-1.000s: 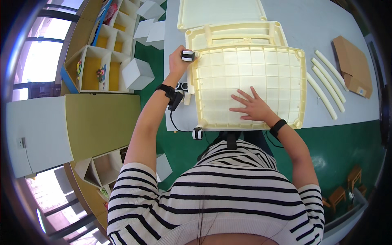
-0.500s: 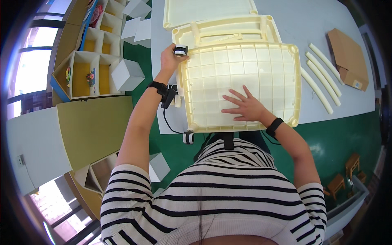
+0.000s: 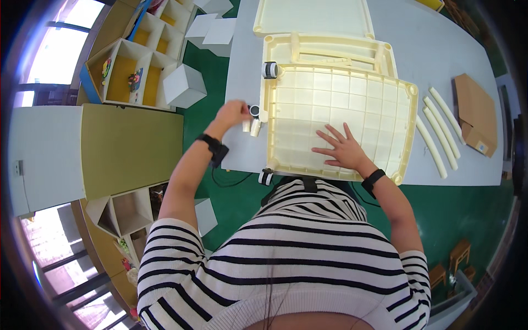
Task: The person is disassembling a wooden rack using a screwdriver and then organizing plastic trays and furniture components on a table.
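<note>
A cream plastic shelf panel (image 3: 341, 115) with a grid of ribs lies upside down on the grey table (image 3: 242, 82). My right hand (image 3: 340, 147) rests flat on it, fingers spread, near its front edge. My left hand (image 3: 234, 113) is at the panel's left side, closed around a small caster wheel (image 3: 253, 113) lying on the table. One caster (image 3: 270, 70) sits fitted at the panel's far left corner, another (image 3: 266, 176) at its near left corner.
More cream panels (image 3: 313, 19) lie beyond the first. Three cream tubes (image 3: 437, 135) and a brown cardboard box (image 3: 476, 121) lie at the right. White cubes (image 3: 184, 85) and a yellow-lined shelf unit (image 3: 124, 71) stand on the green floor at the left.
My left hand has come back from the panel's far left corner to its left side and now grips a loose caster. My right hand stayed flat on the panel.
</note>
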A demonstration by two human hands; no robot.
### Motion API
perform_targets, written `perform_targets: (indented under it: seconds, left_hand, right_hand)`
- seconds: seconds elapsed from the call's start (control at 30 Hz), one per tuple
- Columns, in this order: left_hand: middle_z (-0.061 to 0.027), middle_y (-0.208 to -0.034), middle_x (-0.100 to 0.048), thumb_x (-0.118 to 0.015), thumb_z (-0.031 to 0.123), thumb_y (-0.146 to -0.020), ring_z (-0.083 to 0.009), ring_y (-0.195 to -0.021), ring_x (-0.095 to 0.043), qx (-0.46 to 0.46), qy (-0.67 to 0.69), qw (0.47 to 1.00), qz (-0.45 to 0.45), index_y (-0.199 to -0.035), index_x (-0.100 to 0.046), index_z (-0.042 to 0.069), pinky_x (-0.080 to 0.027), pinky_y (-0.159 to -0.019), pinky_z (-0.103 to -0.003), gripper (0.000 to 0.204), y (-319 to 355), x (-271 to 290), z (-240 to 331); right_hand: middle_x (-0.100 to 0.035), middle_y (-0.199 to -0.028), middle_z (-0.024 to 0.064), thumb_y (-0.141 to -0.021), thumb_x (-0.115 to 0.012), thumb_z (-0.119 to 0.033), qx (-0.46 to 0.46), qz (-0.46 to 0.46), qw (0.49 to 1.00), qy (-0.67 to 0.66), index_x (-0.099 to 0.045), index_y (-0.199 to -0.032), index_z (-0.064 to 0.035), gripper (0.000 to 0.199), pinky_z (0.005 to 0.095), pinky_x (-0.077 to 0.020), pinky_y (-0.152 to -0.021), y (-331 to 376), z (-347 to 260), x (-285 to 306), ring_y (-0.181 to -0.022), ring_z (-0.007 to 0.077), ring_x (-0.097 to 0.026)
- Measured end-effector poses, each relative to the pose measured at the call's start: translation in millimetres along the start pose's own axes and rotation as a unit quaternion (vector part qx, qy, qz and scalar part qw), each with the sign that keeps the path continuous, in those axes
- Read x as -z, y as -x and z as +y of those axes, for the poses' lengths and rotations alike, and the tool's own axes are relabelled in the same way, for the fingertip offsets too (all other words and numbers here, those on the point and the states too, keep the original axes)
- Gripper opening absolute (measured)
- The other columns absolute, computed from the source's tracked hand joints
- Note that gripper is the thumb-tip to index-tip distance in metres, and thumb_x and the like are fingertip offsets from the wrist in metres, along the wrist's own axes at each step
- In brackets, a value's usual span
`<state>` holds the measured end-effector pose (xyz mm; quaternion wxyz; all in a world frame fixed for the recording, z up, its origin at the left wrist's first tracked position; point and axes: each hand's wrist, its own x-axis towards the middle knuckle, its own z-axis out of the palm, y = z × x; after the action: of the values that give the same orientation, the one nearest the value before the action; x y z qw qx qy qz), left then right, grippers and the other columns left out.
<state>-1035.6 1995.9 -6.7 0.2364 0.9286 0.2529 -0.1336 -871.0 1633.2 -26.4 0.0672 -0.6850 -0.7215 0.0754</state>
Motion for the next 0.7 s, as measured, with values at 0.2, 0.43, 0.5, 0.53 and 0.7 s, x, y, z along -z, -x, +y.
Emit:
perform_targets:
  seconds: [0.2, 0.43, 0.5, 0.53, 0.7]
  left_hand:
    - [-0.0169, -0.079, -0.063, -0.072, 0.044, -0.063, -0.0317, -0.074, -0.062, 0.067, -0.158, 0.985, -0.007, -0.074, -0.062, 0.002, -0.050, -0.066, -0.039, 0.045, 35.0, -55.4, 27.4]
    - [-0.0189, -0.073, -0.062, -0.064, 0.038, -0.073, -0.0304, -0.066, -0.062, 0.027, -0.083, 0.990, 0.109, -0.081, -0.059, -0.002, -0.050, -0.061, -0.037, 0.042, 42.3, -65.9, 0.9]
    - [-0.0186, -0.073, -0.062, -0.063, 0.033, -0.074, -0.0302, -0.068, -0.062, 0.077, 0.039, 0.993, 0.086, -0.085, -0.057, -0.002, -0.049, -0.061, -0.037, 0.037, 57.4, -52.8, 8.0]
    - [-0.0182, -0.072, -0.062, -0.062, 0.028, -0.076, -0.0301, -0.070, -0.062, 0.125, 0.153, 0.979, 0.056, -0.089, -0.056, -0.001, -0.049, -0.061, -0.038, 0.032, 66.6, -41.3, 19.5]
    - [-0.0169, -0.069, -0.060, -0.062, 0.022, -0.080, -0.0296, -0.063, -0.061, -0.055, 0.218, 0.969, 0.104, -0.102, -0.049, 0.001, -0.046, -0.057, -0.036, 0.033, 117.7, 5.4, 107.7]
  right_hand:
    - [-0.021, -0.145, -0.0014, -0.076, -0.059, -0.046, -0.010, -0.013, 1.000, 0.009, -0.039, -0.128, -0.0408, 0.056, 0.0606, -0.0161, -0.102, -3.4, -7.5, 8.3, -0.134, 0.0257, -0.016]
    - [-0.031, -0.139, 0.0037, -0.078, -0.060, -0.029, -0.082, 0.024, 0.995, -0.044, -0.046, -0.125, -0.0268, 0.050, 0.0594, -0.0188, -0.102, 5.9, -13.3, 44.9, -0.130, 0.0264, -0.026]
    - [-0.035, -0.136, 0.0049, -0.077, -0.061, -0.027, -0.117, 0.032, 0.989, -0.083, -0.049, -0.123, -0.0233, 0.047, 0.0554, -0.0219, -0.102, 23.8, -6.5, 56.6, -0.126, 0.0263, -0.031]
    - [-0.039, -0.133, 0.0060, -0.077, -0.061, -0.024, -0.153, 0.044, 0.979, -0.126, -0.052, -0.120, -0.0199, 0.045, 0.0514, -0.0250, -0.102, 34.2, -2.5, 61.3, -0.123, 0.0262, -0.035]
    - [-0.059, -0.068, 0.0031, -0.078, -0.062, -0.011, -0.188, 0.012, 0.880, -0.435, -0.053, -0.119, -0.0060, 0.041, 0.0232, -0.0457, -0.063, 47.9, -5.1, 80.6, -0.066, 0.0082, -0.055]
